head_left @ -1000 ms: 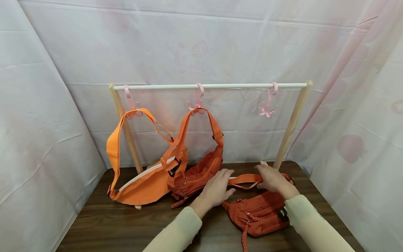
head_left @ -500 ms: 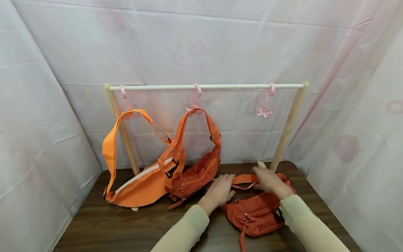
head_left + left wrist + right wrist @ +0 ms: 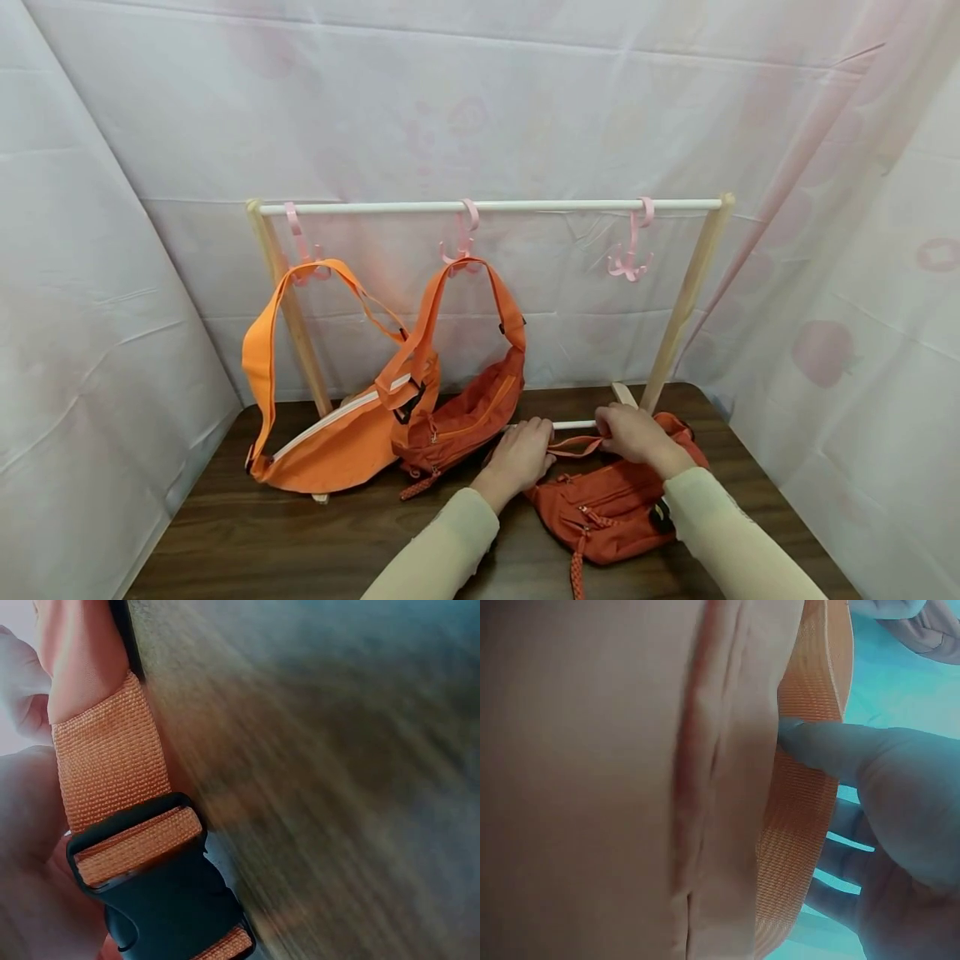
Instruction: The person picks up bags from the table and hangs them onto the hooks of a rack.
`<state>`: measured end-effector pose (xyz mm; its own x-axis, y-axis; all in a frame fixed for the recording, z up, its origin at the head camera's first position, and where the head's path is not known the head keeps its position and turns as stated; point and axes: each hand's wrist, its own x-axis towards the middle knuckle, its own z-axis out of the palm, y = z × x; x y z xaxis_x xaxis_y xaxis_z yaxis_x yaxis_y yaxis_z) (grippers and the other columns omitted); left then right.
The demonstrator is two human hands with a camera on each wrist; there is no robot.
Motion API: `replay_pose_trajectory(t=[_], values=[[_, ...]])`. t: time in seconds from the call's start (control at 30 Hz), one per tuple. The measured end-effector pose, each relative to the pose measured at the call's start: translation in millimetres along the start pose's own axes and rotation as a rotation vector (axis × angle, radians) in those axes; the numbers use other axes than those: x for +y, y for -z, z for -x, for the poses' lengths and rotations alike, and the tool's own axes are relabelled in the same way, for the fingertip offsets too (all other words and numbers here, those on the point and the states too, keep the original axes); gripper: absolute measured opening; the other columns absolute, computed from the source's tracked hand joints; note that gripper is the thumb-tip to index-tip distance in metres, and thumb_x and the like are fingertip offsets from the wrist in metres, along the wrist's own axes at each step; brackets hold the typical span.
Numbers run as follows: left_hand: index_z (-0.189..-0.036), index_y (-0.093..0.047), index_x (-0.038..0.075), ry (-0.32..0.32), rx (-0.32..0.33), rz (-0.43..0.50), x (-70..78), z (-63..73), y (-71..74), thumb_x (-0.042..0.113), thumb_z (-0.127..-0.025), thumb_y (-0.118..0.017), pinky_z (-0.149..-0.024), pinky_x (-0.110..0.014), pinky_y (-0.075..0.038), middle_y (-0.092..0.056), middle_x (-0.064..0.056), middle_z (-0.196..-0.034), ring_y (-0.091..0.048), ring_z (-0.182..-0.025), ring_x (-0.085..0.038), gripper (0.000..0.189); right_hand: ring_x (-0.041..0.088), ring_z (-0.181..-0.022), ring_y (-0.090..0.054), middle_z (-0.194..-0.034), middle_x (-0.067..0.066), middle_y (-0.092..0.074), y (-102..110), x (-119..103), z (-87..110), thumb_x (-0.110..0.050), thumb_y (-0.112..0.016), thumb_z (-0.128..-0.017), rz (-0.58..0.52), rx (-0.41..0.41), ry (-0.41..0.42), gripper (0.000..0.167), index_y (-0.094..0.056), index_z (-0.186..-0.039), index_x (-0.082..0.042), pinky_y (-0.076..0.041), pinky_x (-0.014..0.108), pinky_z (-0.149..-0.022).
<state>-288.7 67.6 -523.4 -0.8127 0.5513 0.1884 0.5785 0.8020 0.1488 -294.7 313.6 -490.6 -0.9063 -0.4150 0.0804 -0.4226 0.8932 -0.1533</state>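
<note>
A rust-red waist bag (image 3: 611, 512) with braided zip pulls lies on the dark wooden table, below both hands. Its orange strap (image 3: 573, 447) spans the gap between them. My left hand (image 3: 517, 454) holds the strap's left part; in the left wrist view a black side-release buckle (image 3: 176, 904) sits beside that hand on the orange webbing (image 3: 112, 769). With the thumb on one face of the strap (image 3: 799, 810) and the fingers behind, my right hand (image 3: 907, 817) pinches the strap's right part. The bag's upper edge is partly hidden by the right hand and sleeve.
Behind stands a rack with a white top bar (image 3: 555, 206) and wooden legs. Three pink hooks hang from it; the right hook (image 3: 628, 265) carries nothing. A bright orange bag (image 3: 337, 454) hangs at left, another rust-red bag (image 3: 480, 408) at the middle, close to my left hand.
The strap between the hands has dropped and narrowed, and the rack's low white bar now shows behind it. The right hand has shifted slightly left. The hanging bags stay put.
</note>
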Motion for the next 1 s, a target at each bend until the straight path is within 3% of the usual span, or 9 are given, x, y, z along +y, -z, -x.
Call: replay_pose_trajectory(t=[0.27, 0.5, 0.77, 1.0], values=[[-0.095, -0.056, 0.02, 0.018, -0.023, 0.03, 3.1, 1.6, 2.5, 0.044, -0.096, -0.08, -0.073, -0.033, -0.051, -0.053, 0.005, -0.088, -0.059, -0.078, -0.014, 0.034, 0.012, -0.06, -0.041, -0.071, -0.005, -0.044, 7, -2, 4.5, -0.01, -0.08, -0.093, -0.066, 0.015, -0.005, 0.035, -0.048, -0.081, -0.02, -0.035, 0.033, -0.06], [-0.105, -0.056, 0.018, 0.046, -0.033, 0.057, 5.8, 2.4, 5.5, 0.057, -0.098, -0.073, -0.063, -0.032, -0.049, -0.052, 0.007, -0.084, -0.054, -0.067, -0.012, 0.043, 0.007, -0.052, -0.032, -0.065, -0.006, -0.037, 20, -8, 8.5, -0.006, -0.071, -0.094, -0.17, 0.082, 0.066, 0.034, -0.042, -0.081, -0.018, -0.027, 0.026, -0.053], [-0.118, -0.062, 0.019, 0.045, 0.046, 0.084, 12.3, 1.0, 13.5, 0.061, -0.101, -0.065, -0.06, -0.033, -0.05, -0.062, 0.007, -0.082, -0.06, -0.065, -0.012, 0.046, 0.007, -0.055, -0.03, -0.066, -0.007, -0.035, 40, -20, 7.8, -0.006, -0.069, -0.097, -0.207, 0.145, 0.079, 0.035, -0.042, -0.08, -0.019, -0.029, 0.027, -0.056], [-0.119, -0.064, 0.017, 0.059, 0.14, 0.258, 22.8, -1.5, 32.4, 0.043, -0.107, -0.065, -0.053, -0.03, -0.045, -0.061, 0.006, -0.078, -0.055, -0.059, -0.01, 0.029, 0.005, -0.055, -0.032, -0.066, -0.009, -0.034, 56, -29, 4.2, -0.002, -0.07, -0.093, -0.278, 0.235, 0.127, 0.036, -0.043, -0.079, -0.019, -0.032, 0.027, -0.056]])
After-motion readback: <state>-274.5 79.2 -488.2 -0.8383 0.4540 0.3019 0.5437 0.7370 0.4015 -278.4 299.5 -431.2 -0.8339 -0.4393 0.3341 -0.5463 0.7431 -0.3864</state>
